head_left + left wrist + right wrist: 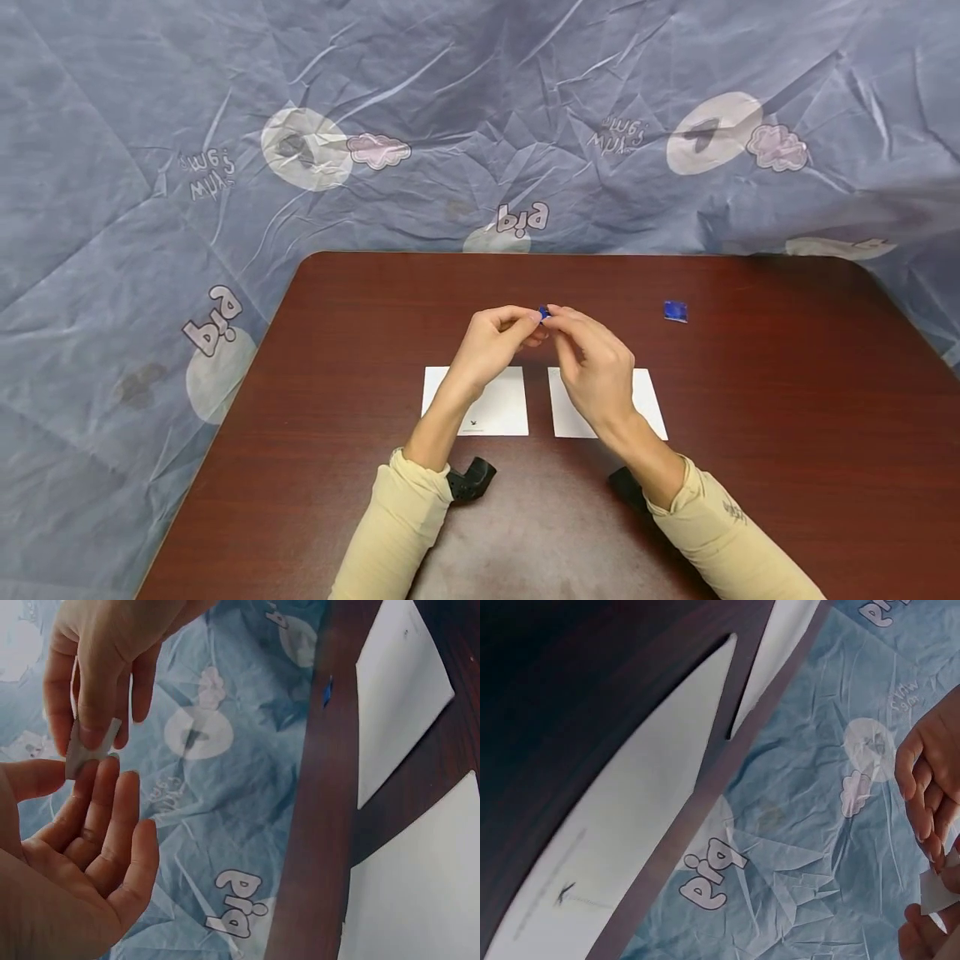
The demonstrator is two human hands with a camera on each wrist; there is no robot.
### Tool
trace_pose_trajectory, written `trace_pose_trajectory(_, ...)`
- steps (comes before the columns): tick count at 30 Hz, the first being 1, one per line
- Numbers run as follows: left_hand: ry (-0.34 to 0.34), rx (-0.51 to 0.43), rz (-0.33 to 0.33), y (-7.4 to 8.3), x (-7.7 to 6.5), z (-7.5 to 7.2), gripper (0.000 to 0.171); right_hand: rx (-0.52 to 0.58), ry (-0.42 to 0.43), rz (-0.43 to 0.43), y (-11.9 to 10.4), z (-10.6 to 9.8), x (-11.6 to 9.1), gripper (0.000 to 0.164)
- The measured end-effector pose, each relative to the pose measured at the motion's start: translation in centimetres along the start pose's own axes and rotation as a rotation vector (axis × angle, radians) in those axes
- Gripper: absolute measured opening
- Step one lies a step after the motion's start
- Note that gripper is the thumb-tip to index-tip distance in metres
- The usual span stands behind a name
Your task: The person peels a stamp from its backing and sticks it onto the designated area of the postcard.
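Note:
Over the far edges of two white sheets, both hands meet at a small thin piece (544, 313), blue in the head view and whitish in the wrist views. My left hand (486, 343) pinches its left side between thumb and fingers. From the other side, my right hand (597, 365) pinches it too, fingers bent down over it. Seen from the left wrist, the whitish piece (77, 759) looks bent, with an edge standing up between the fingertips. The right wrist view shows only part of the piece (936, 891) at its right border.
A blue square (676, 312) lies on the brown table (360, 333) at the back right. Below the hands are a left white sheet (495, 404) with a small dark mark and a right white sheet (647, 404). Behind the table hangs a printed blue-grey cloth (450, 100).

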State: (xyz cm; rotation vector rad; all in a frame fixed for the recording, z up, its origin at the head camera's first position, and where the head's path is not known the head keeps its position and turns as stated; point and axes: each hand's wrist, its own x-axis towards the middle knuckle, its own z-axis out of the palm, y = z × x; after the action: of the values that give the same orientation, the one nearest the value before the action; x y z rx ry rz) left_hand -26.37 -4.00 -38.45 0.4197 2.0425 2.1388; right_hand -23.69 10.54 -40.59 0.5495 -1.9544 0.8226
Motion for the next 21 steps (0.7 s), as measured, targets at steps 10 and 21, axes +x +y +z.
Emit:
trace_pose_trajectory(10, 0.068, 0.32, 0.247, 0.4, -0.6, 0.5, 0.013, 0.021, -0.016, 0.126, -1.3, -1.2, 0.0, 0.026)
trace_pose_trajectory(21, 0.084, 0.42, 0.737, 0.2, -0.6, 0.9, 0.007, 0.313, -0.127, 0.353, -2.4, -3.2, 1.3, 0.032)
